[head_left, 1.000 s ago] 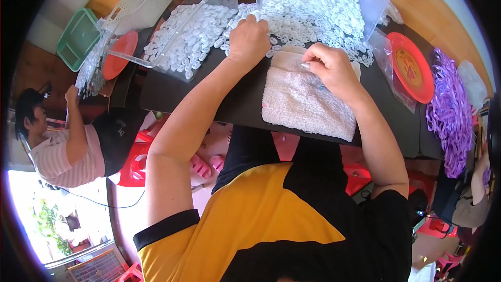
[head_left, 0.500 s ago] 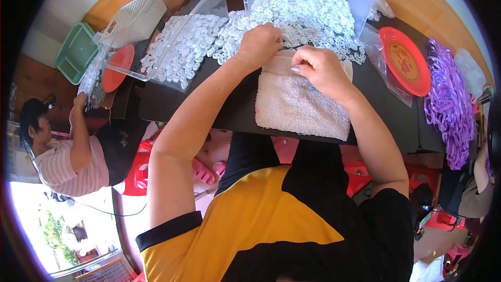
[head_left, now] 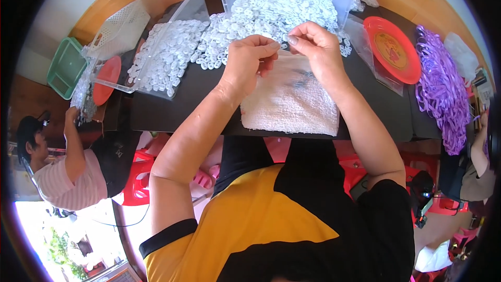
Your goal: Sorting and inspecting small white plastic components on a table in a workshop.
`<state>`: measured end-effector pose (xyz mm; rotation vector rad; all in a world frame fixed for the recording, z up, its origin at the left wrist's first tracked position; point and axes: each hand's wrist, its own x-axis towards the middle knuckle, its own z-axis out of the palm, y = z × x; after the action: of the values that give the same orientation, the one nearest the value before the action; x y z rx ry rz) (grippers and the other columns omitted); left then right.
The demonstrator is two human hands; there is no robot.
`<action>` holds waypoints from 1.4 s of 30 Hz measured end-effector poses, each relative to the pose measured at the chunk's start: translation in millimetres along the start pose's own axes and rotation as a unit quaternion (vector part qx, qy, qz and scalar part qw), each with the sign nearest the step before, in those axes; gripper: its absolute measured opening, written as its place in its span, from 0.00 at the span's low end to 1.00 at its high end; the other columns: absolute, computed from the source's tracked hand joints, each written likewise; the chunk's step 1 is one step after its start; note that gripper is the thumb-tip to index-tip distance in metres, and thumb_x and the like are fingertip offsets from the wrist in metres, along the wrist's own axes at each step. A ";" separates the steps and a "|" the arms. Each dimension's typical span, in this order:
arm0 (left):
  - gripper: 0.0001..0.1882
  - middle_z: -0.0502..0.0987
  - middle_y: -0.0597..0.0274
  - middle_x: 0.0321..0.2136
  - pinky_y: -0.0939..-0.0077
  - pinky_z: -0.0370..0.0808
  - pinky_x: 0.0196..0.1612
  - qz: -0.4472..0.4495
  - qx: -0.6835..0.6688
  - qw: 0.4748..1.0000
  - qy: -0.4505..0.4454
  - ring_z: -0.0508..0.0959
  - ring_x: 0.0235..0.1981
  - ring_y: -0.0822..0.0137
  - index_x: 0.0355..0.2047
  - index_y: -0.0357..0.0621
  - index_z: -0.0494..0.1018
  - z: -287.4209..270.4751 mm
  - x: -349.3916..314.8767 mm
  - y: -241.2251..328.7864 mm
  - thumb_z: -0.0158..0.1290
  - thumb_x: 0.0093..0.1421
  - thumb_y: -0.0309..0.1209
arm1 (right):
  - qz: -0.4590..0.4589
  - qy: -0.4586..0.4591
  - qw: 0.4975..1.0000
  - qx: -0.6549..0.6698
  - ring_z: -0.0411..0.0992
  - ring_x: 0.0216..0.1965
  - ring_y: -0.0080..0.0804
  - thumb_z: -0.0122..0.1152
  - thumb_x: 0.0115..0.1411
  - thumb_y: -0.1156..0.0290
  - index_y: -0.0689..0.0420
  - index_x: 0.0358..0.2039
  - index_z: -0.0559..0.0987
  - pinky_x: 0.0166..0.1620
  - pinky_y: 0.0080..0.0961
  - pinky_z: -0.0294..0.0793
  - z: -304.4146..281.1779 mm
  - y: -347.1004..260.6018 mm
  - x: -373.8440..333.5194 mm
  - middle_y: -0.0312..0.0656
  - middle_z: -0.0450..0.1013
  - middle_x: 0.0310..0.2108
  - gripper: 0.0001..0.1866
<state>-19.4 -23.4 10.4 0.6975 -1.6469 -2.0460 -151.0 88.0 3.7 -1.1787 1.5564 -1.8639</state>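
Note:
My left hand [head_left: 249,60] is pinched, thumb against the fingers, over the far left part of a folded white towel [head_left: 292,107]. My right hand [head_left: 319,52] makes a similar pinch a little to the right, its thumb and fingertips pointing at the left hand's. The fingertips are slightly apart. Whatever lies between them is too small to make out. Just beyond both hands spreads a heap of small white oval plastic pieces with holes [head_left: 222,39]. Dark marks show on the towel beside my right wrist.
Behind the heap stands a clear bin [head_left: 350,0] holding more pieces; a tipped clear bin [head_left: 112,84] spills others leftward. At right lie a red plate [head_left: 373,34] and purple ribbons [head_left: 443,94]. A co-worker [head_left: 73,175] sits at left, near a green basket [head_left: 65,68].
My left hand has drawn back from the heap toward me, and my right hand has risen off the towel toward the heap. The view has shifted slightly.

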 end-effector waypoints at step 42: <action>0.05 0.75 0.67 0.21 0.85 0.64 0.20 0.025 -0.041 0.998 0.028 0.70 0.18 0.79 0.32 0.39 0.74 5.9 -15.1 -13.3 0.55 0.60 0.28 | -0.056 -0.057 0.977 -0.198 0.66 0.23 0.21 0.55 0.59 0.78 0.64 0.33 0.74 0.29 0.21 0.67 3.5 1.2 -7.3 0.40 0.70 0.20 0.03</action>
<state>-11.4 -6.9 0.2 0.6738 -1.5254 -2.0278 -144.4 91.4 0.1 -1.5445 1.8859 -1.5590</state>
